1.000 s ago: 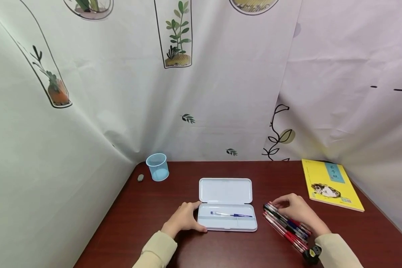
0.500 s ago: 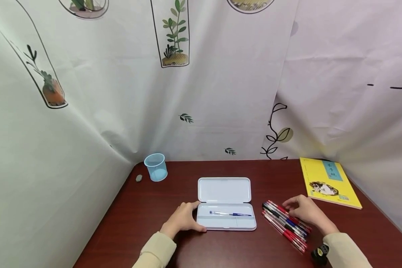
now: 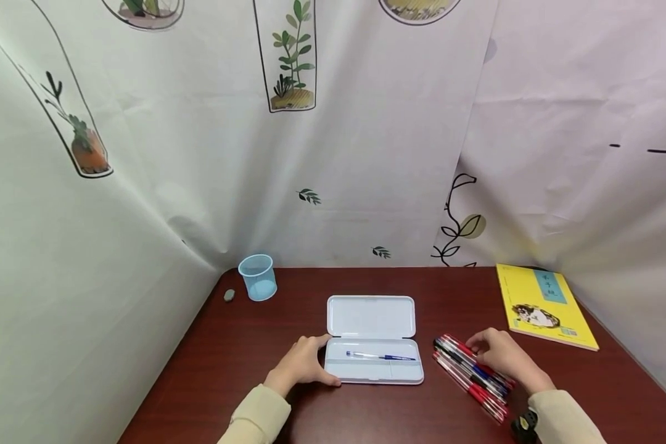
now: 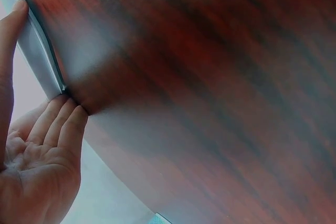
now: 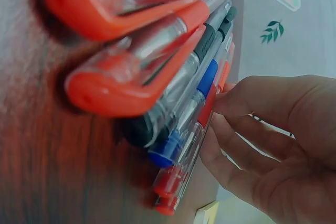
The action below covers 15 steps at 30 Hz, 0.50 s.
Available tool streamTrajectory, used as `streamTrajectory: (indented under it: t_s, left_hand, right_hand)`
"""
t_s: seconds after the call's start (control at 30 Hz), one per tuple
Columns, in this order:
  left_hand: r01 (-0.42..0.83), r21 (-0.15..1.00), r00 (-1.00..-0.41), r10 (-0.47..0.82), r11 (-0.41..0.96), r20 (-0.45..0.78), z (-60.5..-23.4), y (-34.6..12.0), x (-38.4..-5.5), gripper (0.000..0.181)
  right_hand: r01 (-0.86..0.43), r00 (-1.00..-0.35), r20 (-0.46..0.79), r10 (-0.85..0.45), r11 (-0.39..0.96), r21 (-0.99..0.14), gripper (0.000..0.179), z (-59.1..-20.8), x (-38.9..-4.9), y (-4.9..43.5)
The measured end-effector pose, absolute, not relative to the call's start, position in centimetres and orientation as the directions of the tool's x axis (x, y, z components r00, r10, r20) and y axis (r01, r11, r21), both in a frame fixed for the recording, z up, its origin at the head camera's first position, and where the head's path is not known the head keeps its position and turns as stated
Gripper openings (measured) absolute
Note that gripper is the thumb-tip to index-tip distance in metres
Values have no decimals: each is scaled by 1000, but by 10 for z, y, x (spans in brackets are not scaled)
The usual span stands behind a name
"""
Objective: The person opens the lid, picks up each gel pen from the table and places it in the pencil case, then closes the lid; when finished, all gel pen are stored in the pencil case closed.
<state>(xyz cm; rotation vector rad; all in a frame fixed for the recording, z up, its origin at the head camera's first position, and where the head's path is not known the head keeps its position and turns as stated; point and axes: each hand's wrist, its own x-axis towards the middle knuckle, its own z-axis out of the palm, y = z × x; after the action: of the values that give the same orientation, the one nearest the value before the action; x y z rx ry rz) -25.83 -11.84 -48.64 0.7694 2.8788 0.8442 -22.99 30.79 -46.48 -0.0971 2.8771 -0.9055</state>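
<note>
My left hand (image 3: 302, 364) holds the left end of a white pencil case (image 3: 351, 372), thumb at its front edge and fingers at the back. In the left wrist view the thumb (image 4: 11, 40) presses the case's rim (image 4: 44, 59). The lid stands open, and a blue-capped pen (image 3: 396, 357) lies inside. To the right, my right hand (image 3: 505, 356) is beside a row of red, blue and black pens (image 3: 472, 373). Its thumb tip touches the outer red pen (image 5: 208, 107); the other fingers are bent loosely, partly hidden behind that pen.
A light blue cup (image 3: 259, 285) stands at the back left, with a small grey stone-like piece (image 3: 229, 295) beside it. A yellow book (image 3: 527, 290) lies at the back right. Patterned white cloth (image 3: 377, 154) hangs behind the dark red-brown table (image 3: 355, 413).
My right hand drew back slightly to the right off the pens, then returned to their outer side. The left hand, case and pen inside have stayed put.
</note>
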Motion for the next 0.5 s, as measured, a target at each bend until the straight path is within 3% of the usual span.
streamTrajectory:
  t_s: [0.3,0.5]
  left_hand:
    - [446,521,-875,476,727,86,-482,-119,-257,93]
    - [436,540,-876,476,720,73,-482,-118,-255,92]
  right_hand:
    - [-94,-991,-41,-128,874,-476,26,-465,-231,301]
    - [-98,-991,-33,-132,857,-506,25,-466,-230,305]
